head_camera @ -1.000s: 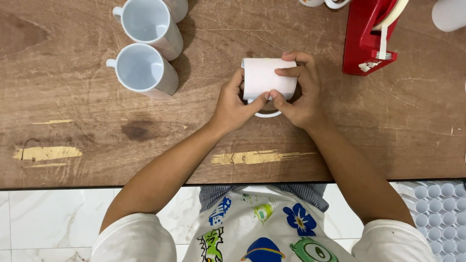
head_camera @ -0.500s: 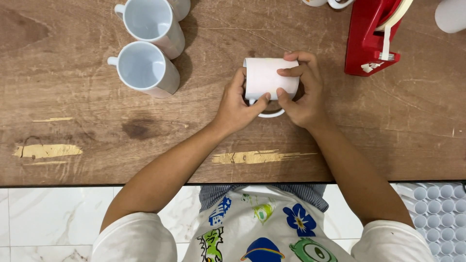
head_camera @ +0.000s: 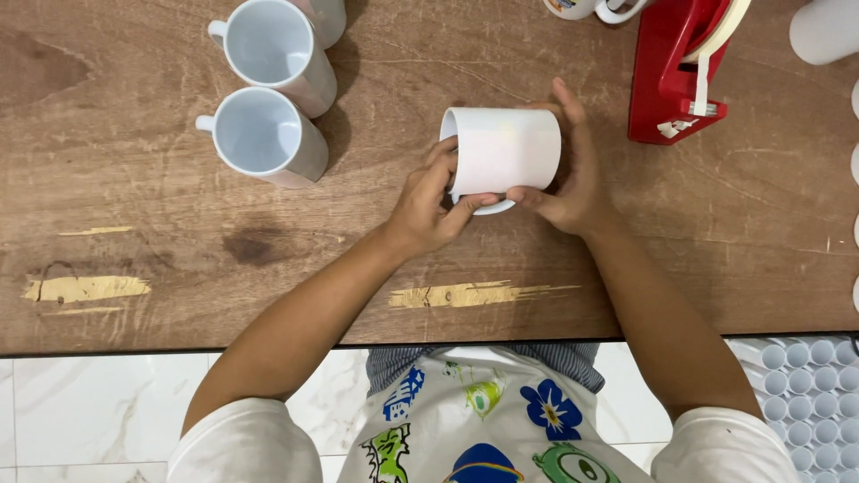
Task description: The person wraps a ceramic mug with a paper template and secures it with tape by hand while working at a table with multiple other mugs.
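Note:
A white mug [head_camera: 506,148] lies on its side just above the brown wooden table [head_camera: 134,224], its handle pointing toward me. Both hands hold it. My left hand [head_camera: 429,201] grips the mug's open left end and handle side. My right hand [head_camera: 573,174] wraps around the mug's right end, with the fingers over its far side and the thumb underneath. The mug's wall looks covered by a smooth white sheet.
Two upright white mugs [head_camera: 268,134] [head_camera: 277,49] stand at the back left. A red tape dispenser [head_camera: 680,67] sits right of my hands. More white mugs [head_camera: 823,31] line the far right; a tray of white cups [head_camera: 805,385] lies below the table edge.
The mug has turned in my hands; my right hand's fingers have opened and slid from its top to its right end. My left hand has stayed near the handle.

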